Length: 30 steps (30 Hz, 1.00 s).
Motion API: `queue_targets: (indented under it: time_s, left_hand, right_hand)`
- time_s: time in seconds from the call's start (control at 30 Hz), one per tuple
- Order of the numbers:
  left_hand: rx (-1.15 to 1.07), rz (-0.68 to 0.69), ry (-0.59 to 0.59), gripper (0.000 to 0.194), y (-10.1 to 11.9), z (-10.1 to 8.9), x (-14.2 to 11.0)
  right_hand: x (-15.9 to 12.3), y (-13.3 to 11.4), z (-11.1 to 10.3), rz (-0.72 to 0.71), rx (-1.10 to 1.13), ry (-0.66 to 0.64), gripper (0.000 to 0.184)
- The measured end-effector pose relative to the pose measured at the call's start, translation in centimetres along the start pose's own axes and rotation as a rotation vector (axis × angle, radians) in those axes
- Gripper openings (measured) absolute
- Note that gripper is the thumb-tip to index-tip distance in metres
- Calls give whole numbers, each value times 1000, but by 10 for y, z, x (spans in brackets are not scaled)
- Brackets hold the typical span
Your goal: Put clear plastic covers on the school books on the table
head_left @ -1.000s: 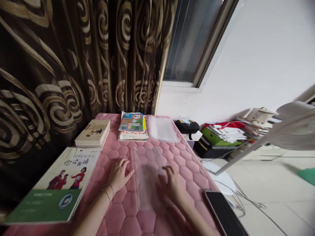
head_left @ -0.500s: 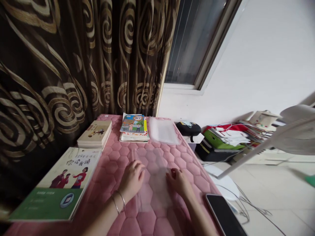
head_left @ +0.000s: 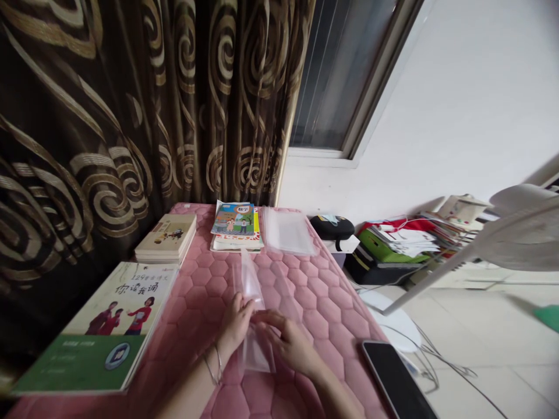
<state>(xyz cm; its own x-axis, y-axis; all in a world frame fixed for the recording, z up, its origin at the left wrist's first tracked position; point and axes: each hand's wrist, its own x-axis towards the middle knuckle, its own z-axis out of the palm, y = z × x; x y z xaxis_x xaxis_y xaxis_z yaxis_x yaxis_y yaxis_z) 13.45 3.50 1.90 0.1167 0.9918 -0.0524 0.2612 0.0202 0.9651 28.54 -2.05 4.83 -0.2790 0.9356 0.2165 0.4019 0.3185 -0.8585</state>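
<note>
A transparent plastic sleeve (head_left: pixel 250 281) stands partly raised off the pink quilted mat (head_left: pixel 198 294), folded over on itself. My left hand (head_left: pixel 234 326) grips it from the left, with thin bangles on the wrist. My right hand (head_left: pixel 286 343) lies across its middle, with the fingers pinching the plastic against my left hand. The sleeve's lower end (head_left: pixel 257 354) hangs below my hands, and its middle is hidden behind my fingers. A stack of similar transparent sheets (head_left: pixel 288 231) lies farther along the mat.
Books lie on the mat's far and left parts: a green-and-white book (head_left: pixel 117 326), a cream stack (head_left: pixel 166 238) and textbooks (head_left: pixel 236 226). A black phone (head_left: pixel 395 378) sits at the right edge. A patterned curtain (head_left: pixel 109 116) hangs left; a white fan (head_left: pixel 519 233) stands right.
The plastic sleeve, flat on the mat before, is now lifted and folded up. My hands have moved together onto it, and my right hand has crossed toward my left.
</note>
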Motion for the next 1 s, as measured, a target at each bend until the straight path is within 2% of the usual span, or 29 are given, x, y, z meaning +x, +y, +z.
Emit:
queue_targets:
  time_s: [0.2,0.27,0.33,0.37,0.43,0.5,0.53,0.6,0.67,0.77,0.83,1.0]
  left_hand:
    - [-19,-2,31,22,-9,-34,-5]
    - [-49,-50,16,23,-11,-42,-6]
    - [-106,-149,-2,30,-15,-51,-7]
    - [-132,-199,1,32,-18,-58,-7]
    - [-153,-233,42,36,-24,-73,-7]
    - [-129,-203,98,38,-31,-90,-8]
    - [-110,-191,120,40,-34,-99,-8]
    - [-76,-179,151,41,-40,-113,-8]
    - [-50,-174,180,42,-43,-122,-8]
    - [-27,-157,220,38,-46,-125,-5]
    - [-13,-142,226,35,-47,-126,-2]
    - [82,-77,282,30,-45,-131,12]
  right_hand:
    - [3,-4,3,-64,-71,-126,30]
    - [5,-1,5,-83,-60,-152,29]
    - [9,6,3,-92,-78,-113,28]
    - [12,11,0,-72,-126,-47,28]
    - [19,25,-11,52,-327,157,28]
    - [26,42,-23,274,-613,334,28]
    - [29,51,-29,389,-722,363,29]
    - [34,67,-35,533,-814,328,32]
    - [39,79,-36,571,-790,286,29]
    - [44,87,-33,567,-665,295,19]
    - [45,90,-37,563,-578,301,21]
    - [32,103,-72,596,-472,358,35]
